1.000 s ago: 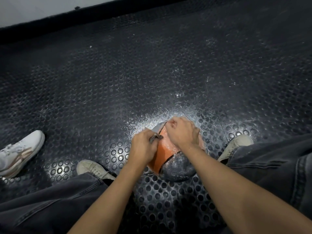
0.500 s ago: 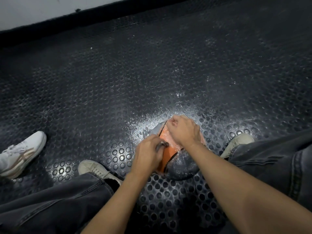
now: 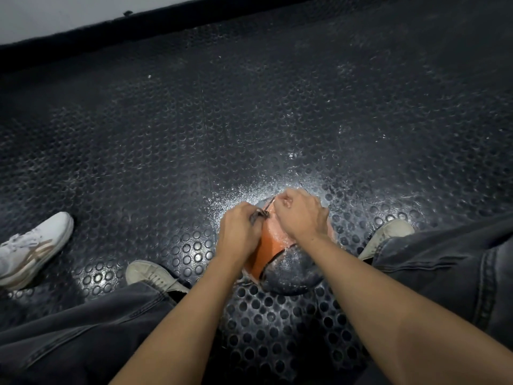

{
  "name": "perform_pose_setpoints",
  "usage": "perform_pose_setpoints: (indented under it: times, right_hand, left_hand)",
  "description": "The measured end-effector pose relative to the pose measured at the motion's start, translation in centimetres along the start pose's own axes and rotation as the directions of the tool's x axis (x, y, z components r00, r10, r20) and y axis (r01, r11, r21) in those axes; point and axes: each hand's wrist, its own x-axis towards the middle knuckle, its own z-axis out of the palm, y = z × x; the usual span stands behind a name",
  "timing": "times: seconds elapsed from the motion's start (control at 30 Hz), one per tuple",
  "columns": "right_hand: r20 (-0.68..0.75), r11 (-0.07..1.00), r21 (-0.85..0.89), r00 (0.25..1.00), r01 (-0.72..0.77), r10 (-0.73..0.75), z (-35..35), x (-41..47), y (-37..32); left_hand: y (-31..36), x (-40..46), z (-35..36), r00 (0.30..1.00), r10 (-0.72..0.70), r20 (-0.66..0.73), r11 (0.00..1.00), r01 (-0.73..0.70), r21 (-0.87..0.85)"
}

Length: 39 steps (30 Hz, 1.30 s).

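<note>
An orange and grey ball (image 3: 288,262) sits on the studded black rubber floor (image 3: 249,120) between my feet. My left hand (image 3: 241,234) is curled round a small dark tool (image 3: 259,215) at the ball's upper left. My right hand (image 3: 301,215) is closed on top of the ball and pinches a thin dark strip or lace (image 3: 270,204) that runs toward the left hand. The ball's top is hidden under both hands. White dust lies on the floor around the ball.
My two beige shoes (image 3: 155,273) (image 3: 385,237) and dark jeans flank the ball. Another person's white sneaker (image 3: 33,248) is at the left edge. A black skirting and pale wall (image 3: 69,15) run along the far side. Open floor lies ahead.
My left hand has shifted up toward the right hand, the tool now close to the right fingers. The right hand stays on top of the ball.
</note>
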Motion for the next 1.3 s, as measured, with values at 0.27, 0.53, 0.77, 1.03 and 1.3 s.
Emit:
perform_pose_setpoints:
  times: [0.27,0.53,0.77,1.03,1.3]
  right_hand:
    - [-0.007,0.999,0.018,1.000,-0.029,0.029,-0.6,0.3,0.3]
    - [-0.063,0.991,-0.001,0.989,-0.133,0.133,-0.2,0.0,0.4]
    - [0.009,0.994,-0.033,0.995,-0.102,0.102,-0.5,0.6,0.9]
    - [-0.046,0.995,0.072,0.996,-0.073,0.076,0.1,0.5,1.4]
    - [-0.060,0.974,0.152,0.982,-0.166,0.177,0.4,0.7,1.2]
  left_hand:
    - [0.9,-3.5,0.2,0.990,0.133,0.037,0.989,-0.130,-0.067]
    - [1.0,-4.4,0.5,0.982,0.182,0.043,0.983,-0.182,-0.010]
    - [0.3,-0.7,0.1,0.998,0.036,-0.050,0.999,-0.037,-0.022]
    - [-0.7,-1.3,-0.2,0.984,0.172,0.042,0.985,-0.171,-0.026]
    - [-0.4,-4.0,-0.4,0.955,0.286,0.079,0.958,-0.285,-0.031]
